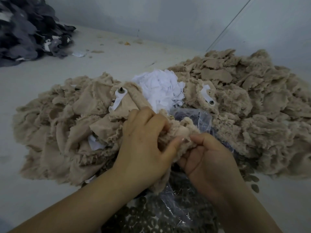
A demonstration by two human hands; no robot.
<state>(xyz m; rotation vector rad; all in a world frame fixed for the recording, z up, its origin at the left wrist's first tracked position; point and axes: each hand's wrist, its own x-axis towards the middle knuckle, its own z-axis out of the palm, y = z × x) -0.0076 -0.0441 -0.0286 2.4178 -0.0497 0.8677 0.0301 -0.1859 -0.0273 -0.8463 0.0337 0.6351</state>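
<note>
Two hands work at the near middle of a pale grey table [94,64]. Together they hold one small beige fuzzy fabric piece [182,130] just above the gap between two heaps. The left hand [144,138] comes in from the lower left, its fingers curled over the piece and its thumb laid along the piece's near edge. The right hand [207,158] grips the same piece from below, its thumb pressed on top and close to the left thumb.

Two big heaps of beige fuzzy fabric cuttings lie on the table: the left beige heap [55,130] and the right beige heap [255,108]. Between them, farther back, sits one small mound of white fabric cuttings [159,86]. Two white patches with a dark round stud show on the beige cloth, one on the left heap [120,93] and one on the right heap [210,100].

One clear plastic bag [190,115] full of small dark round discs lies under the hands and runs towards the near edge; the discs are too many to count. One heap of dark grey fabric cuttings [27,31] sits in the far left corner, well apart.
</note>
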